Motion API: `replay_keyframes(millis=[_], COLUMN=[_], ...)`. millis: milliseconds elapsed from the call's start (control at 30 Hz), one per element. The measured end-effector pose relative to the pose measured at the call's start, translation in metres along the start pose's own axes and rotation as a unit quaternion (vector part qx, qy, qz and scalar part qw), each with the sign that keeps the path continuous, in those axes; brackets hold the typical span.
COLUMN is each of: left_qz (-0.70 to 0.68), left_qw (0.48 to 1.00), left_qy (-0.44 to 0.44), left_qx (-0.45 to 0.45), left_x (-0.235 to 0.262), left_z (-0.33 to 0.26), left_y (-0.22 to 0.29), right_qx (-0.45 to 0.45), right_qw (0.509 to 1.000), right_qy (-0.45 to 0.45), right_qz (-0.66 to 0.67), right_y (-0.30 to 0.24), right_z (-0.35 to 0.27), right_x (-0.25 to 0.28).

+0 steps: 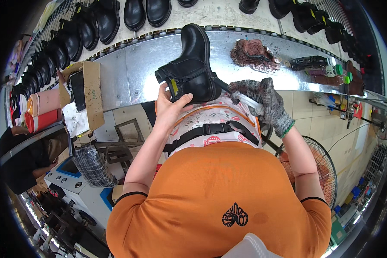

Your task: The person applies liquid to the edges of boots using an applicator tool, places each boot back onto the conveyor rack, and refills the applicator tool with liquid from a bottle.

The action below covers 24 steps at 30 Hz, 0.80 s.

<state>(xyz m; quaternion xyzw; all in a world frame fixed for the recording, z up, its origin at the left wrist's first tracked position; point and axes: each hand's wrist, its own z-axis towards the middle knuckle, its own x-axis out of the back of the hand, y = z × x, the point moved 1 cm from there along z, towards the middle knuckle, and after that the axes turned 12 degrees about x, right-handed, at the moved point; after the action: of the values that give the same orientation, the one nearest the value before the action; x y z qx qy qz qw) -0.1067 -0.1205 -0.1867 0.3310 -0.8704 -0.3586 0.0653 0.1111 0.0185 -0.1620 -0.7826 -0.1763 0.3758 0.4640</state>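
A black leather ankle boot (pixel 192 58) lies tilted over the front edge of the metal bench, toe pointing away from me, sole to the right. My bare left hand (pixel 171 104) grips its shaft by the opening, where a yellow lining shows. On my right hand (pixel 271 105) is a grey knitted glove, darkly stained. Its fingers are closed on a slim tool with a whitish handle (pixel 250 103) and a dark front end. That dark end reaches the heel side of the boot; whether it touches is hard to tell.
Beyond the metal bench (pixel 133 64) runs a conveyor carrying several black boots (pixel 105 19). A stained, crumbly reddish-brown sponge or cloth (pixel 253 53) and several small bottles (pixel 318 64) lie at right. An open carton (pixel 93 94) holds a phone at left. A fan (pixel 324 167) stands lower right.
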Motion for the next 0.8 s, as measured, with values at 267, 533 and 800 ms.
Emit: replay_keyframes(millis=[267,533,800], left_qz=[-0.053,-0.148,-0.230], left_qw=[0.999,0.989,0.972], left_qy=[0.004,-0.010,-0.037], left_qx=[0.006,0.001,0.012], left_x=[-0.012,-0.021,-0.020], left_z=[-0.003,0.003,0.006], left_y=[0.003,0.007,0.013], right_qx=[0.115,0.170,0.131], right_qw=[0.889,0.868,0.895], right_qy=[-0.103,-0.017,-0.023], right_qz=[-0.432,-0.466,-0.426], right_y=[-0.025,-0.018,-0.010], right_z=[-0.022,-0.047,-0.057], right_x=[-0.017,-0.023,-0.023])
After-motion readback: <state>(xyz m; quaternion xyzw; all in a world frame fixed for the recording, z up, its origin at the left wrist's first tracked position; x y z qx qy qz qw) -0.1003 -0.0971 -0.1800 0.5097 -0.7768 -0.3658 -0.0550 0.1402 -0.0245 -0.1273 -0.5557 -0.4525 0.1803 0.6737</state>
